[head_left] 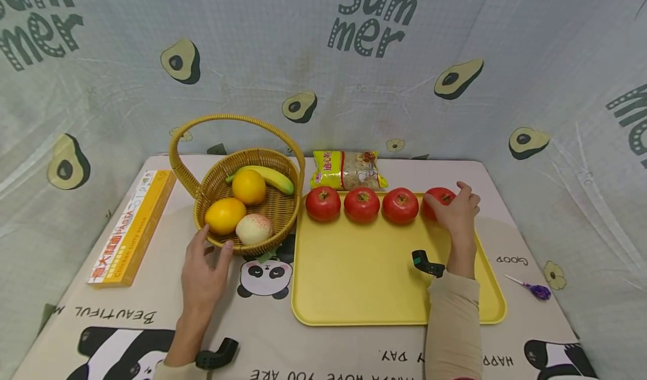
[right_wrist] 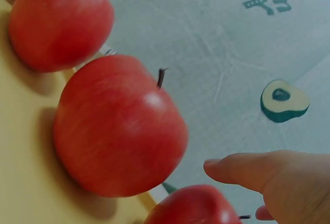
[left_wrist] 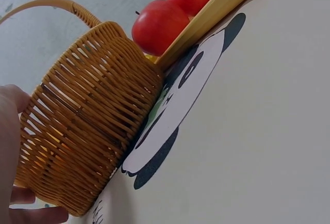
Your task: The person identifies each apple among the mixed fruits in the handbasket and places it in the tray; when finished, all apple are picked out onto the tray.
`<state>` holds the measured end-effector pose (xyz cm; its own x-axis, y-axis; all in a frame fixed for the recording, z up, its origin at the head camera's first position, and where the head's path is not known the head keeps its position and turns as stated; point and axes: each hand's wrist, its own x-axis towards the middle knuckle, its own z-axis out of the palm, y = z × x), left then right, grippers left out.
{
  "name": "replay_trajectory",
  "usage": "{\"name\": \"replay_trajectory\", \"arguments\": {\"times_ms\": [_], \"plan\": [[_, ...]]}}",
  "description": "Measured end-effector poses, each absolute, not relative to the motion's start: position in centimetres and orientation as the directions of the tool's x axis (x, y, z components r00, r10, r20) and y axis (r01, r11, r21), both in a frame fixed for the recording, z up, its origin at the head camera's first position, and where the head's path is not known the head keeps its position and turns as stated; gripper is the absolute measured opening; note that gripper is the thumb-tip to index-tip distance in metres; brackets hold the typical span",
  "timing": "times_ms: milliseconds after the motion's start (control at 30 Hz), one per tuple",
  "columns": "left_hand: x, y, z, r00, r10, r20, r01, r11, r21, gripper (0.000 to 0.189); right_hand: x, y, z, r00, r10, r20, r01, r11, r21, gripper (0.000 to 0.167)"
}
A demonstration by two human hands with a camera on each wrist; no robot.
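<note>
On the right, my right hand [head_left: 457,211] is at the last red apple [head_left: 441,197] of a row along the yellow tray's [head_left: 364,279] far edge. In the right wrist view its thumb stands out above that apple [right_wrist: 193,208], with a gap between them; the other fingers are mostly hidden. Three more apples [head_left: 361,205] sit to the left. My left hand [head_left: 204,270], fingers spread, is at the near-left rim of the wicker basket [head_left: 202,192]. Inside lie a banana [head_left: 275,179], two orange-yellow fruits [head_left: 249,187] and a pale peach [head_left: 254,229].
A yellow pasta box [head_left: 133,228] lies at the left of the table. Behind the tray is a yellow-and-clear food packet [head_left: 349,169]. A purple-wrapped lollipop [head_left: 538,291] lies right of the tray. Printed cloth [head_left: 364,99] hangs at the back and sides.
</note>
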<state>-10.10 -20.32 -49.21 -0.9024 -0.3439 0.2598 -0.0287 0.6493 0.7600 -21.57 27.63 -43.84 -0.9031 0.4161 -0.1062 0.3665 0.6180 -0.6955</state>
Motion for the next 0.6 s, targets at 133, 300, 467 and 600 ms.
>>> {"name": "replay_trajectory", "arguments": {"times_ms": [133,300,467,600], "plan": [[-10.1,-20.5,-48.8,-0.885,-0.372,0.279,-0.035,0.651,0.759,0.060,-21.2,27.4,-42.6,-0.907,0.416,-0.063,0.333,0.619,-0.712,0.089],[-10.1,-20.7,-47.8,-0.857,-0.423,0.296,-0.059,0.650,0.758,0.054,-20.6,26.4,-41.1,-0.906,0.424,0.000,0.293,0.625,-0.724,0.085],[-10.3,-20.5,-46.7,-0.835,-0.421,0.355,-0.023,0.671,0.741,0.050,-19.8,25.5,-39.6,-0.912,0.406,0.056,0.249,0.657,-0.711,0.082],[-10.7,-20.2,-45.2,-0.808,-0.385,0.446,0.055,0.704,0.708,0.047,-19.3,24.6,-38.2,-0.936,0.339,0.098,0.182,0.701,-0.689,0.080]]}}
